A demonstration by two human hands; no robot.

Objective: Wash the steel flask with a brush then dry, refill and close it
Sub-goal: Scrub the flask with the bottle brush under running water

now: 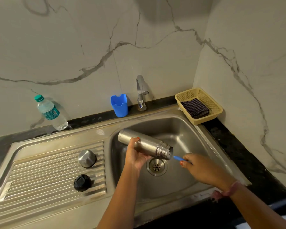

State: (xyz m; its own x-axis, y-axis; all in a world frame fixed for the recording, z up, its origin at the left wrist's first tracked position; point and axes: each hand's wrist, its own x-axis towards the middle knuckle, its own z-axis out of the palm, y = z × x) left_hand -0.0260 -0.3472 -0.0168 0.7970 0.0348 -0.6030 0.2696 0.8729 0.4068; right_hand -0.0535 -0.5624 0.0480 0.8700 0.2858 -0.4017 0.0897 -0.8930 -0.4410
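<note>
At centre frame, over the sink, our left hand is gripping the steel flask sideways while our right hand is pinching the blue brush handle entering its mouth. Wet steel is risking slipping; hard scrubbing could twist it loose.

Dim, even indoor light, soft shadows behind the tap, wide-angle bending at the edges.
</note>
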